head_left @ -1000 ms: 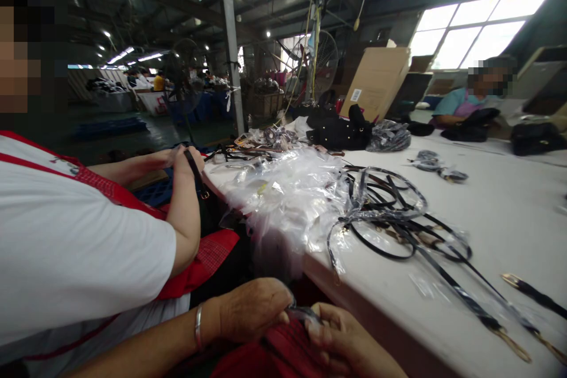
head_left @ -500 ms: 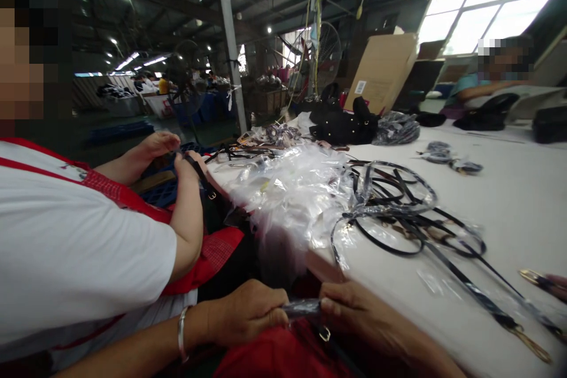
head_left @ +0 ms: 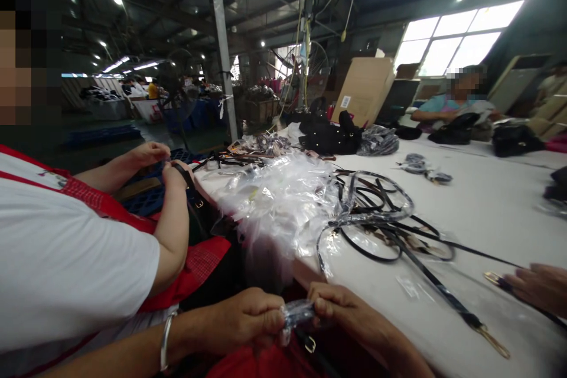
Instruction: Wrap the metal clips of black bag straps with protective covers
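My left hand, with a silver bangle on its wrist, pinches one end of clear plastic film wrapped round a black strap. My right hand grips the same wrapped strap from the other side. Below the wrapping, part of the strap with a gold buckle hangs over a red cloth in my lap. Just beyond my hands, a heap of clear plastic bags spreads across the table's edge. To its right lie several coiled black straps, some covered in plastic, one ending in a gold clasp.
At the left, a co-worker in a white sleeve holds another black strap. Another person's hand is on a strap at the right. Black bags and a cardboard box stand at the back of the white table.
The view has shifted, bringing more of the right side into sight. The plastic between my hands looks more bunched. At the right, the other person's hand shows more fully.
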A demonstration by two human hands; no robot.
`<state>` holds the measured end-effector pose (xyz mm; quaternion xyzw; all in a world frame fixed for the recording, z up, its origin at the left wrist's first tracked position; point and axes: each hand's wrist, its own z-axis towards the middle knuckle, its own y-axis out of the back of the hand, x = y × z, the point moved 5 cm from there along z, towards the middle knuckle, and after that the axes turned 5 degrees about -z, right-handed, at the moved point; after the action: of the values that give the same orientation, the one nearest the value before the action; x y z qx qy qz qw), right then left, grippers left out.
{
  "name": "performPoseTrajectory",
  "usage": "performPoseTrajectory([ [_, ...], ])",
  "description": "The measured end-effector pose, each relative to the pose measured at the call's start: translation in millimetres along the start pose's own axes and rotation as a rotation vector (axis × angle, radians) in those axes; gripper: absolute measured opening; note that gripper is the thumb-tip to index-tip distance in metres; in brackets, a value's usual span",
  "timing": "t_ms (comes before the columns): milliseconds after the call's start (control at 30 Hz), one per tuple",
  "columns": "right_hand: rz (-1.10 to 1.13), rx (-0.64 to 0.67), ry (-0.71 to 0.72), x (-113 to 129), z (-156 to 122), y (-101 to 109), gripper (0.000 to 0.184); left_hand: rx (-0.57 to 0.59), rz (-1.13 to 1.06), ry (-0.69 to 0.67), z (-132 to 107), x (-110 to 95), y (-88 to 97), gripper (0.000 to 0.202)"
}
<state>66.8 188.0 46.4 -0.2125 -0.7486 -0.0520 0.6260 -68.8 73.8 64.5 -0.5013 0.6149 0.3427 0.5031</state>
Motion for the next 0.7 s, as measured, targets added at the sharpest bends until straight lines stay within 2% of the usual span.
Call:
performPoseTrajectory([
  [133,0.084,-0.012,0.037,9,-5,-15,0.046,-0.070,-0.227,-0.009,5,-7,0.6,0.050],
  [200,0.113,-0.022,0.113,14,-2,-22,0.043,-0.109,-0.297,-0.051,6,-19,3.8,0.046],
  [267,0.107,0.021,0.193,20,9,-29,0.038,-0.134,-0.334,-0.117,4,-36,7.7,0.044],
  [367,0.047,-0.017,0.317,38,32,-35,0.033,-0.172,-0.369,-0.219,0,-71,12.9,0.040],
  [467,0.093,-0.229,0.460,70,45,-41,0.037,-0.218,-0.387,-0.371,-2,-117,15.8,0.035],
  [567,0.183,-0.463,0.596,103,39,-47,0.044,-0.162,-0.438,-0.533,2,-163,11.7,0.033],
  [633,0.109,-0.527,0.691,122,31,-51,0.049,-0.100,-0.458,-0.615,6,-190,6.3,0.033],
  [700,-0.034,-0.528,0.739,136,26,-53,0.050,-0.068,-0.454,-0.690,8,-214,1.2,0.034],
])
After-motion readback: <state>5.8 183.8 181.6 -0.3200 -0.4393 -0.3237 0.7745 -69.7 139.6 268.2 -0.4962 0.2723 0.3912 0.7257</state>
